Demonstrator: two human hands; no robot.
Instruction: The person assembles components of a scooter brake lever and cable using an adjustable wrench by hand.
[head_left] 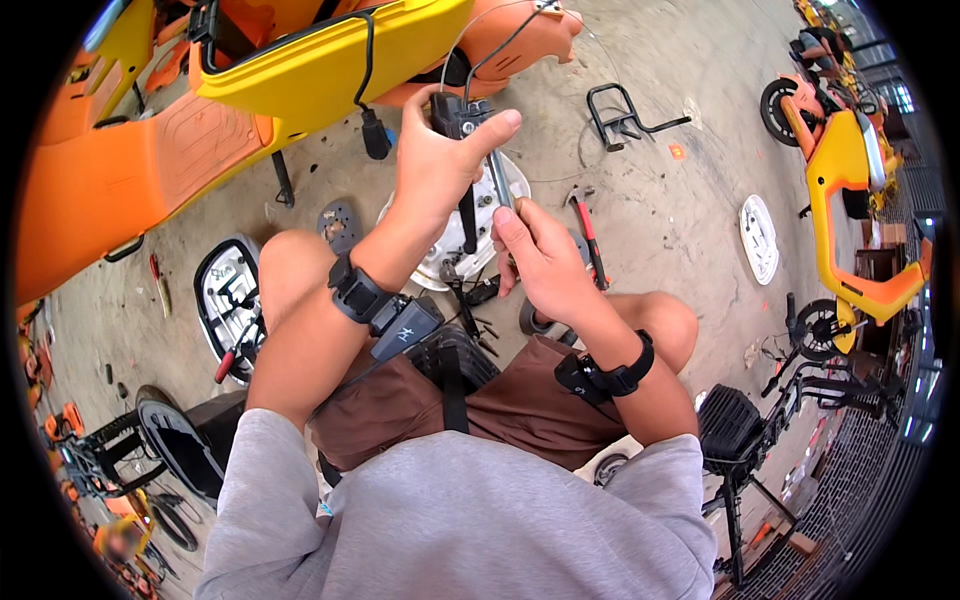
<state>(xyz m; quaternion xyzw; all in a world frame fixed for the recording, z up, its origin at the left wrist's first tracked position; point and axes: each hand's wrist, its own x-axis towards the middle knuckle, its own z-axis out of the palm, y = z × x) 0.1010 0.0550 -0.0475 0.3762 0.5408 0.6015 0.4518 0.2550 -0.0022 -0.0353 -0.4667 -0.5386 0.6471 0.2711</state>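
My left hand (pixel 440 150) is closed around a black brake lever assembly (pixel 447 112), raised in front of me. A black lever (pixel 468 222) points down from it, and a dark cable (pixel 492 58) runs up from its top. Between thumb and fingers, my right hand (pixel 545 250) grips a slim silver metal rod (pixel 501 182). The rod's upper end reaches the assembly beside my left thumb; whether it is fixed there or only touching, I cannot tell. Below my hands lies a round white tray (pixel 432 268) with small metal parts, partly hidden by my left forearm.
A yellow and orange scooter body (pixel 330 60) stands close ahead on the left. On the floor lie a red-handled hammer (pixel 590 235), a black bent-tube frame (pixel 615 115), a white oval shell (pixel 760 240) and a screwdriver (pixel 160 285). Another yellow scooter (pixel 835 190) stands at the right.
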